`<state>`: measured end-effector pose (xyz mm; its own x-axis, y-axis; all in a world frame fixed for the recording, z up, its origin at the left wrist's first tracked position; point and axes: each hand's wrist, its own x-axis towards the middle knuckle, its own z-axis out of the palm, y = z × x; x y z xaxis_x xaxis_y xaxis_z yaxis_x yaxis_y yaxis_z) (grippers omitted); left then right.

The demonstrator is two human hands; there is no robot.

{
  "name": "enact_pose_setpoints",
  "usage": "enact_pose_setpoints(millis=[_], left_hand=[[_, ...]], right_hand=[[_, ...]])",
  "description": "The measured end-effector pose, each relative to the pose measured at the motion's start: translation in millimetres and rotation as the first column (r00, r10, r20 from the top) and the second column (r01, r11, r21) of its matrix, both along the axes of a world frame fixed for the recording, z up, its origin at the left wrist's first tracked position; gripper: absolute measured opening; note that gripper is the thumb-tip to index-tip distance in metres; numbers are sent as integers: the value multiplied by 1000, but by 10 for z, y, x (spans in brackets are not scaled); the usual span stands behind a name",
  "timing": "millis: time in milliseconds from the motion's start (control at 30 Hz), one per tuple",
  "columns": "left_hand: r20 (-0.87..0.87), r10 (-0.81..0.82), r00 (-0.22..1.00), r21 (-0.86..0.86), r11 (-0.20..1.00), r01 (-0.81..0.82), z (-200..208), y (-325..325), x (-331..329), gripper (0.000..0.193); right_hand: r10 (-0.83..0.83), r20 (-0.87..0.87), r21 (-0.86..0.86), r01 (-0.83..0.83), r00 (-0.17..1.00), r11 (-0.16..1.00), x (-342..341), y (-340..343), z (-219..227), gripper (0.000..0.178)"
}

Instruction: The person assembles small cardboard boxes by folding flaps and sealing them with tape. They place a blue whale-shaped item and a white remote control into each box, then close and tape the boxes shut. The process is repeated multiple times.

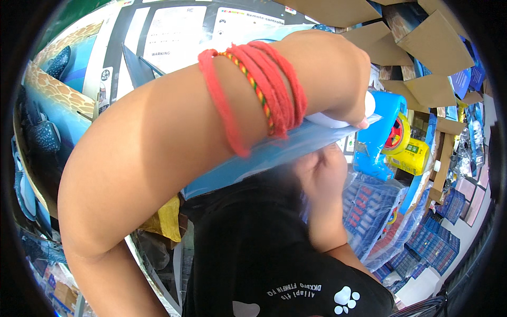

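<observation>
My left arm, with red yarn bands around its wrist, reaches across the view. My left hand is closed, its fingers curled over a smooth white rounded thing; most of that thing is hidden under the hand. Just below lies the long blue side of a printed box, its edge close to my fingertips. My right hand is held low beside this box, near its right end. Motion blurs its curled fingers, and whether anything is between them cannot be seen.
Right of my hands are a blue plastic toy with a red and yellow wheel and a yellow bottle. Open cardboard boxes crowd the far right. A clear-wrapped blue package lies nearer. Large printed boxes cover the far side.
</observation>
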<state>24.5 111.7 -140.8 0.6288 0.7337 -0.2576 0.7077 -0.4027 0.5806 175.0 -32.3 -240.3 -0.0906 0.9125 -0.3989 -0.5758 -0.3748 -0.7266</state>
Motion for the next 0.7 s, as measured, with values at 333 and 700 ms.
enact_pose_setpoints(millis=[333, 700], left_hand=[[95, 36, 995, 86, 995, -44, -182, -10, 23, 67], [42, 14, 999, 101, 995, -19, -213, 7, 73, 78]], right_hand=[[-174, 715, 272, -40, 677, 961, -37, -26, -33, 29], [-410, 710, 529, -49, 572, 847, 3, -95, -240, 25]])
